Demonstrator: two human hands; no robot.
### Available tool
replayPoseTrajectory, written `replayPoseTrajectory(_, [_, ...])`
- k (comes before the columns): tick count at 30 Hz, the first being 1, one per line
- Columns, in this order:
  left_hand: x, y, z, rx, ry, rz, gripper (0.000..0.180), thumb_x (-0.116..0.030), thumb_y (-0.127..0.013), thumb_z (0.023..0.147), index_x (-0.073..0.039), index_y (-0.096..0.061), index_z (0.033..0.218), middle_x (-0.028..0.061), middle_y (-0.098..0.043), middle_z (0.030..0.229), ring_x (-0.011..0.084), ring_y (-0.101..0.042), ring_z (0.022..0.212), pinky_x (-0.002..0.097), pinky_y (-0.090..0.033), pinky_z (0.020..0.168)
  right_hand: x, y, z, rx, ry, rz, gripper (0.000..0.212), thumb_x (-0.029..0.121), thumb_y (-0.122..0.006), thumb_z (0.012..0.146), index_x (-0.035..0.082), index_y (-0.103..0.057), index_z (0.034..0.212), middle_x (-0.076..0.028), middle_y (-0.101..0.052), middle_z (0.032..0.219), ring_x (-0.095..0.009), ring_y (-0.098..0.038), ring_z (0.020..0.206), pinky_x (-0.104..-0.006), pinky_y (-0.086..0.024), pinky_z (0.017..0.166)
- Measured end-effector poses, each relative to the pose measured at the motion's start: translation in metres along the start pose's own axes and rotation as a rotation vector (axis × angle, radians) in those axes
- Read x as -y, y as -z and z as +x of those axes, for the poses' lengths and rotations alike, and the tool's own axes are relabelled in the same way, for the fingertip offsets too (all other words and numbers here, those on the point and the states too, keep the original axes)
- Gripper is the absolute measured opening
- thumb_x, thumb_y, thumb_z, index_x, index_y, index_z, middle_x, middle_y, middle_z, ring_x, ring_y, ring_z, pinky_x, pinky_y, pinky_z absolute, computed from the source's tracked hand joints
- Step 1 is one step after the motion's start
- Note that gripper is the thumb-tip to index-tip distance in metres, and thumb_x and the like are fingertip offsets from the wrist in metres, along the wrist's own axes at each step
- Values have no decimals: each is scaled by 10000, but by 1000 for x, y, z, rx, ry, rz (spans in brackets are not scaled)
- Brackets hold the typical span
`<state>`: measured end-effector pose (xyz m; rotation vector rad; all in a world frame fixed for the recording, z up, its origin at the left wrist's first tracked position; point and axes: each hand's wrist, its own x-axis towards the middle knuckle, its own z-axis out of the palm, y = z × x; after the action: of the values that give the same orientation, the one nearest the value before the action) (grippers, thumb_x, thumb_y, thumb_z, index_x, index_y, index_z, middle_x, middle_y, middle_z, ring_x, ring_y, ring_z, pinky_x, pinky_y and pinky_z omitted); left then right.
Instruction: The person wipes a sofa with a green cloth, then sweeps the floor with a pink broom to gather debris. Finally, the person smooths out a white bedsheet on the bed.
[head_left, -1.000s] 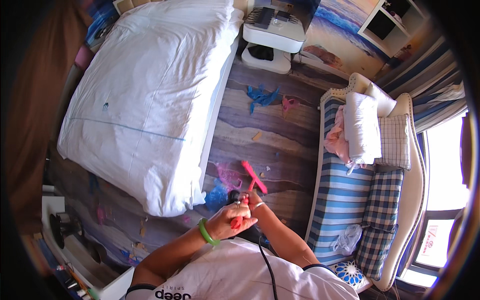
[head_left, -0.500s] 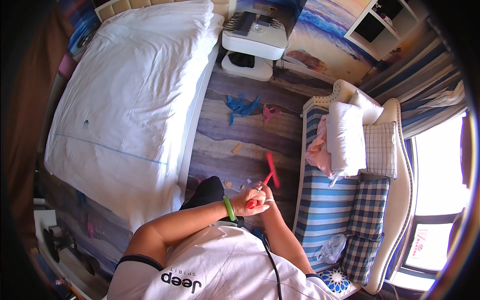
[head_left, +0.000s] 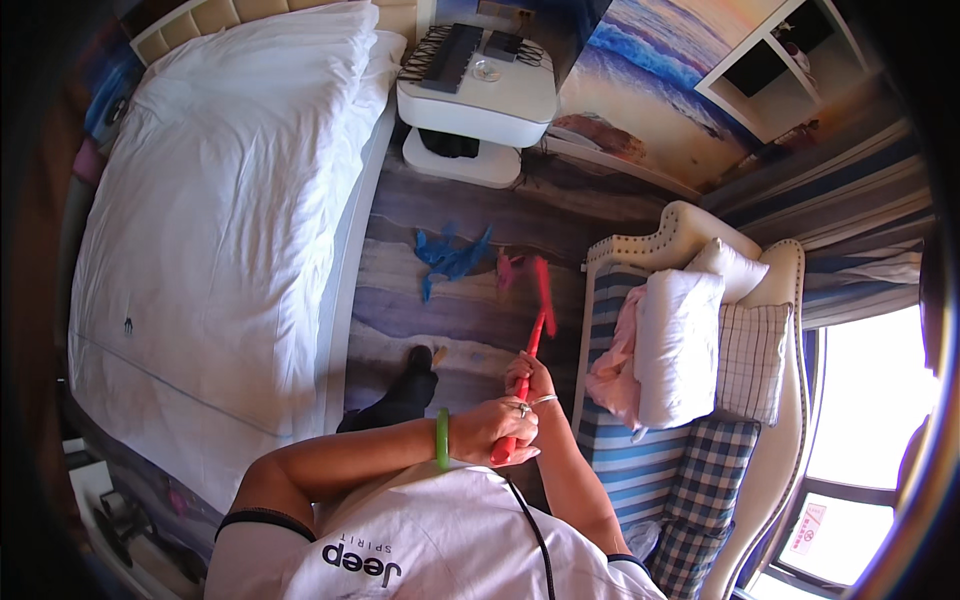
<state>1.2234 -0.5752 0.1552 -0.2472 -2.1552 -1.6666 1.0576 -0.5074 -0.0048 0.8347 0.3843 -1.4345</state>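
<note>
Both of my hands grip the red handle of a long-handled broom (head_left: 534,343). My left hand (head_left: 500,428), with a green bangle on the wrist, is closed around the upper end close to my shirt. Farther down the handle, my right hand (head_left: 530,376), with a silvery bracelet at the wrist, is wrapped around it too. The broom's narrow red head is blurred and lies crosswise over the floor; I cannot make out bristles. Just left of the head is a crumpled pink piece (head_left: 507,272), and beyond that a crumpled blue piece (head_left: 450,258) lies on the floor.
A bed with white bedding (head_left: 220,230) runs along the left. On the right stands a striped sofa (head_left: 625,455) with a white pillow (head_left: 680,345) and checked cushions (head_left: 705,465). A white bedside table (head_left: 480,110) is at the far end. My foot (head_left: 420,358) is on the floor.
The view has shifted forward along the floor. My hands have moved apart on the handle, and the broom head now reaches farther out, beside the pink piece. My foot has come into view.
</note>
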Motion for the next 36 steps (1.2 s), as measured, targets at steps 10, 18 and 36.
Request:
replayPoseTrajectory(10, [54, 89, 150, -153, 74, 73, 327, -18, -702, 724, -71, -399, 612, 50, -476, 627, 246, -496, 630, 358, -422, 689, 107, -147, 60, -49, -186, 25, 324, 104, -508, 903, 109, -356, 616, 22, -373, 543, -77, -370, 463, -194, -365, 432])
replayPoseTrajectory(18, [164, 99, 303, -347, 97, 107, 309, -1, -687, 736, -76, -407, 628, 65, -439, 629, 261, -480, 632, 366, -429, 712, 284, -220, 122, -120, -76, -357, 326, 99, -499, 890, 132, -345, 605, 28, -349, 512, -97, -355, 427, -213, -339, 411])
replayPoseTrajectory(36, [196, 57, 375, -896, 527, 115, 242, 29, -660, 767, -44, -461, 650, 73, -545, 709, 207, -539, 651, 325, -420, 662, 345, -209, 157, -416, -197, -1069, 149, 82, -540, 845, 74, -483, 707, -71, -476, 544, -214, -506, 479, -326, -431, 445])
